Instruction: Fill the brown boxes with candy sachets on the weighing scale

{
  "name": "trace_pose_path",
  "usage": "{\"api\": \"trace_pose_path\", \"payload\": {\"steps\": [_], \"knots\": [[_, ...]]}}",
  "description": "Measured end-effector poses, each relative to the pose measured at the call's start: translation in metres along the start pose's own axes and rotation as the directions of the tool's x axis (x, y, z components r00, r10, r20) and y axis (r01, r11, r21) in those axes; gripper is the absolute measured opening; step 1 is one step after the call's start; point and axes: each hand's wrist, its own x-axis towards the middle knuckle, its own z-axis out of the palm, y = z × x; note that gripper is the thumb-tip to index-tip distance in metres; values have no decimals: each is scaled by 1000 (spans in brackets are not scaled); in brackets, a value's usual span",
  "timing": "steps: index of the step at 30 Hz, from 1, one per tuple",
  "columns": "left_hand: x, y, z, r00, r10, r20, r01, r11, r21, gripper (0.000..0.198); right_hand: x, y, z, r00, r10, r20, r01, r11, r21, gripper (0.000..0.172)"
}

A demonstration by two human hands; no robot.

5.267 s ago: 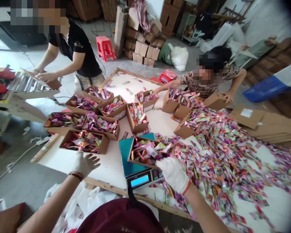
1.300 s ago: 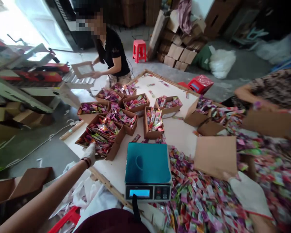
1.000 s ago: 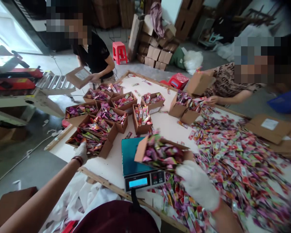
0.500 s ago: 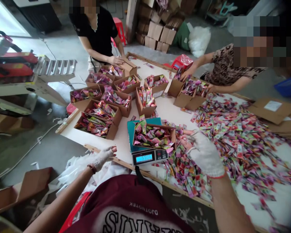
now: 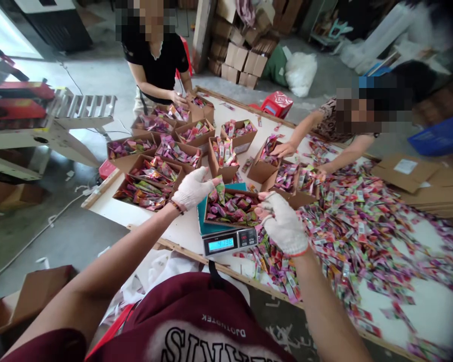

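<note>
**Both gloved hands at the box on the scale**

The cardboard box sits on the teal platter of a weighing scale at the near edge of the tabletop. It is plain brown corrugated card, shallow and rectangular, open side up and filled with glossy foil sachets in pink, green and purple. Its long axis runs left to right across the view, and the scale's lit display faces the wearer.

The left hand, in a white knit glove, is closed loosely on the box's far-left corner. The right hand, gloved the same, has its fingers curled in at the box's right rim — whether they pinch the card or a sachet, I cannot tell.

Left of the scale, a cluster of filled boxes stands edge to edge. To the right, a broad drift of loose sachets covers the white board and reaches right up to the scale's side. A raw wooden strip edges the tabletop.

Across the board, a person in a black top has hands at the farthest boxes, and a second person's hand rests on a box just beyond the scale. Further off are a metal roller conveyor, a red stool and flattened cartons.
</note>
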Motion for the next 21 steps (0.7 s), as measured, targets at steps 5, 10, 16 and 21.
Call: {"api": "trace_pose_path", "payload": {"steps": [5,10,16,21], "knots": [[17,13,23,976,161,148,-202,921,332,25,14,-2,24,989,-13,150,39,984,-172,36],[3,21,24,871,472,132,-489,810,323,21,18,3,33,949,15,314,113,916,-385,12],[-19,53,1,803,578,144,-594,758,268,24,12,-7,3,990,-117,81,136,947,-290,14],[-29,89,4,847,531,-39,-523,843,122,22,16,-2,24,979,16,201,55,939,-339,13]]}}
